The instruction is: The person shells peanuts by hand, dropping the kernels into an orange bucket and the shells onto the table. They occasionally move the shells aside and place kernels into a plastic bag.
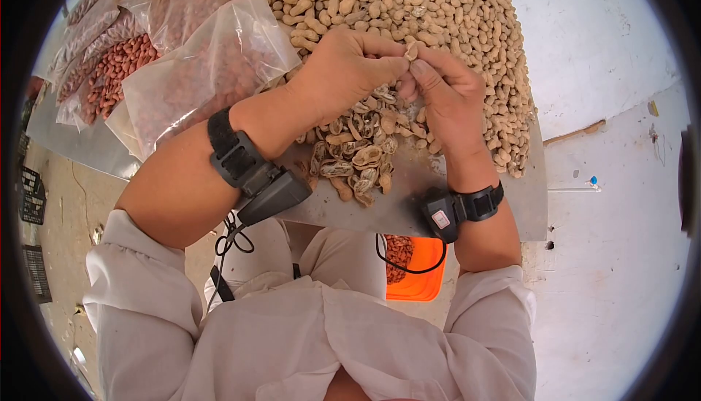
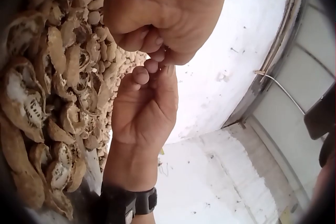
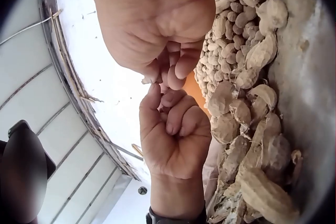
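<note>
Over the near edge of a peanut heap, both hands meet fingertip to fingertip at a small peanut shell. My right hand pinches it between thumb and forefinger. The left hand grips its other side with thumb and bent forefinger, the remaining fingers curled in. A pale bit of the shell shows between the thumbs in the right wrist view; whatever lies inside is hidden by the fingers. Directly below the hands is a pile of split, empty peanut shells.
Whole unshelled peanuts cover much of the metal table. Clear plastic bags of red peanut kernels lie at the left. Under the table's front edge, an orange basin holds more red kernels. A white wall stands at right.
</note>
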Action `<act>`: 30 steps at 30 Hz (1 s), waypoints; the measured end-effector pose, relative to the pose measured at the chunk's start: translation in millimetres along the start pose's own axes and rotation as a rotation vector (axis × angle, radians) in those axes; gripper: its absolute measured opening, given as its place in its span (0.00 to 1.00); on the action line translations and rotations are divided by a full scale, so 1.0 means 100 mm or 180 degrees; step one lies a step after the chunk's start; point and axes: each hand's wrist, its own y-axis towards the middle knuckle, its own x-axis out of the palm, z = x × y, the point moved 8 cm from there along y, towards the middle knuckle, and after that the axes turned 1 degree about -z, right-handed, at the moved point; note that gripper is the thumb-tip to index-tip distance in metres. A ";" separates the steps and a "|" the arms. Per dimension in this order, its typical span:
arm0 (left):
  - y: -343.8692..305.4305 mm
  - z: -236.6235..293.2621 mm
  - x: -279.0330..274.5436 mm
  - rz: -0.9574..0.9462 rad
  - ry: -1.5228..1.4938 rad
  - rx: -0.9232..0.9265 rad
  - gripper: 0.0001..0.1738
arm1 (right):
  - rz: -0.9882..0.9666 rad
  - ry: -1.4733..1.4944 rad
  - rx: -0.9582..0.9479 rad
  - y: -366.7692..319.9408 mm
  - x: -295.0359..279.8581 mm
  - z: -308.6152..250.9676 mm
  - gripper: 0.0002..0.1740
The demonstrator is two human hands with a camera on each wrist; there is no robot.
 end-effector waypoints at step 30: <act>-0.04 -0.23 0.09 0.0542 -0.1301 -0.0557 0.03 | 0.0560 -0.0987 -0.0237 -0.08 0.10 0.00 0.08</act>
